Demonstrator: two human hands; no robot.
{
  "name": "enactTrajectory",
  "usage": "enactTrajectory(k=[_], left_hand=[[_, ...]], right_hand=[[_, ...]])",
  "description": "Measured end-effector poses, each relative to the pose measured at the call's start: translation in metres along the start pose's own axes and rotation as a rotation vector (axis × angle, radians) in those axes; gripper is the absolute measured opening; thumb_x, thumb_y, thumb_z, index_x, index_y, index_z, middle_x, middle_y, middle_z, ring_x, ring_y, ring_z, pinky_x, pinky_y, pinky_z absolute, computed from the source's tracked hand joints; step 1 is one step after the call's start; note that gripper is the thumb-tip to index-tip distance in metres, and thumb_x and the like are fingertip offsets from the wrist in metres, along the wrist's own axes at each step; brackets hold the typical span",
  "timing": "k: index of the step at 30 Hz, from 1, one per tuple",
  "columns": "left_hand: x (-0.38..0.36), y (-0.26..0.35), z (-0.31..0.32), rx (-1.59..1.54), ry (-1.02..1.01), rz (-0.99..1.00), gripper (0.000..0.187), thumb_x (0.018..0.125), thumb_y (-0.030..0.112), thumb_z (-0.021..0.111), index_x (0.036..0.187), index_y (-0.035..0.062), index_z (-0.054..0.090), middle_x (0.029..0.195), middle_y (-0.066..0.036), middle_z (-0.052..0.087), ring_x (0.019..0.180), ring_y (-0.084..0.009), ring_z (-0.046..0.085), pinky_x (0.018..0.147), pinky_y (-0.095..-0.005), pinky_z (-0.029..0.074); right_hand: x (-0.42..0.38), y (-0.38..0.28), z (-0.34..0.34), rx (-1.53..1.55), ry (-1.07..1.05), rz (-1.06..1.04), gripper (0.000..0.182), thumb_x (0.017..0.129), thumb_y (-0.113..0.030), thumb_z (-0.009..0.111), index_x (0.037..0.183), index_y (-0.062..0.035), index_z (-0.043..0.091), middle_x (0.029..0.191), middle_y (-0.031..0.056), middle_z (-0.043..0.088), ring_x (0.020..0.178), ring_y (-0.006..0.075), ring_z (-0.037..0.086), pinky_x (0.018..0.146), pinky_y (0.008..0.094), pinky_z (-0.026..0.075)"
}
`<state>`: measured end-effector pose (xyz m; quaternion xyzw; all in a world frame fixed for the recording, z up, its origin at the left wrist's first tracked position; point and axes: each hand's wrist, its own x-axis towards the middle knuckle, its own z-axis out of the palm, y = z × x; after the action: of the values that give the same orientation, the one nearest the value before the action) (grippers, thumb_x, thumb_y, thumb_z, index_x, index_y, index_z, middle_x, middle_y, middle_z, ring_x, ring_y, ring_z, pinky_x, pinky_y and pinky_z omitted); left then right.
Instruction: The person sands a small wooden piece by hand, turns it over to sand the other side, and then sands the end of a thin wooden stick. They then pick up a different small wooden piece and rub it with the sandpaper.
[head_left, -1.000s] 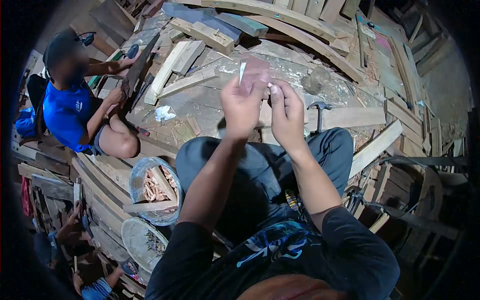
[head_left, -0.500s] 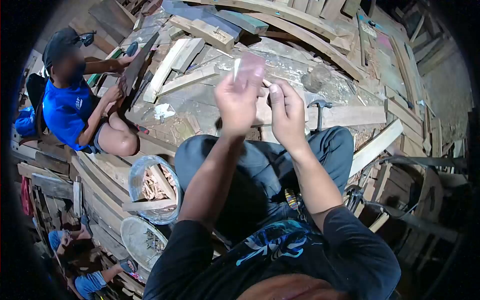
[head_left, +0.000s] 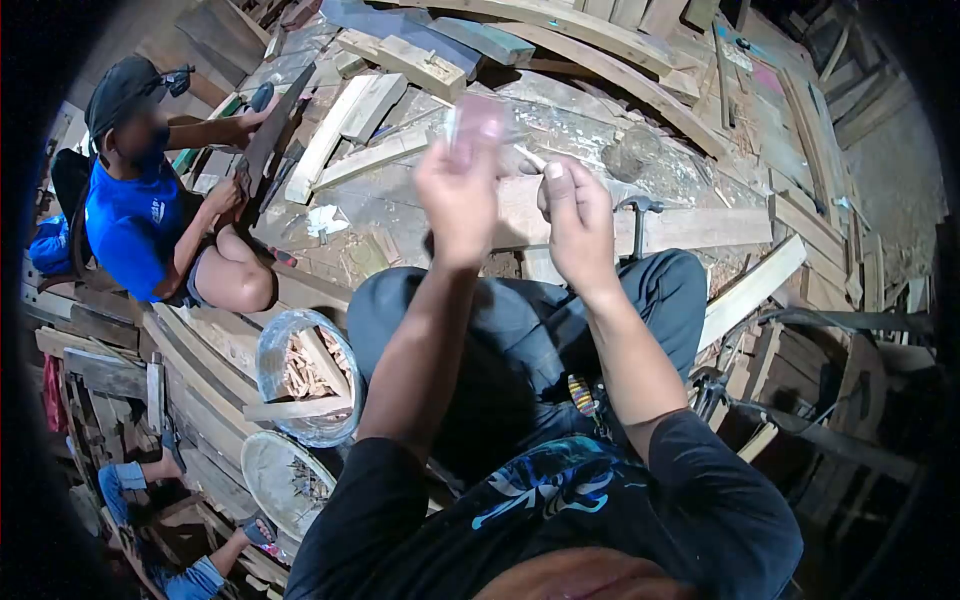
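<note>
My left hand (head_left: 458,205) is closed on a flat pinkish rectangular piece (head_left: 478,128), smeared by motion, with a pale edge on its left side. Its material cannot be made out. Beside it, my right hand (head_left: 580,225) pinches a thin pale wooden stick (head_left: 530,157) between thumb and fingers. The stick's tip points up and left toward the left hand, and a gap separates it from the pinkish piece. Below the hands lies a long wooden board (head_left: 700,230). A hammer (head_left: 639,225) rests across that board, just right of my right hand.
At left, a co-worker in a blue shirt (head_left: 135,225) sits holding a dark board (head_left: 275,130). A bucket (head_left: 262,365) of small wood pieces and a pale tub (head_left: 262,480) of dark bits stand by my left leg. Timber beams (head_left: 400,65) lie ahead.
My left hand has moved slightly left and away from the stick with the pinkish piece. My right hand stays nearly in place, and more of the stick shows.
</note>
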<state>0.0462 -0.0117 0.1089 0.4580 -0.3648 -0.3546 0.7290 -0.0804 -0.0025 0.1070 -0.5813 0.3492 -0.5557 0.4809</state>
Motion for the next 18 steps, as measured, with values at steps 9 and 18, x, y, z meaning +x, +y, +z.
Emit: enactTrajectory(k=[9,18], left_hand=[[-0.015,0.010,0.013,-0.051,-0.128,0.033,0.021,0.092,0.021,0.069,0.097,0.0011,0.065,0.077,0.000,0.064,0.061,-0.0052,0.056,0.053,-0.0198,0.043],[-0.017,0.007,0.015,0.021,-0.149,0.044,0.018,0.092,0.016,0.069,0.098,-0.0002,0.066,0.080,0.000,0.065,0.063,-0.0043,0.056,0.056,-0.0202,0.045]], right_hand=[[0.004,-0.008,0.001,0.042,-0.021,-0.014,0.032,0.105,-0.023,0.043,0.108,0.0016,0.064,0.067,-0.0059,0.044,0.062,0.0034,0.037,0.056,0.0206,0.031],[0.003,-0.011,0.001,0.083,-0.029,0.022,0.032,0.105,-0.025,0.043,0.098,0.0005,0.061,0.064,-0.0048,0.043,0.060,0.0039,0.036,0.054,0.0216,0.031]])
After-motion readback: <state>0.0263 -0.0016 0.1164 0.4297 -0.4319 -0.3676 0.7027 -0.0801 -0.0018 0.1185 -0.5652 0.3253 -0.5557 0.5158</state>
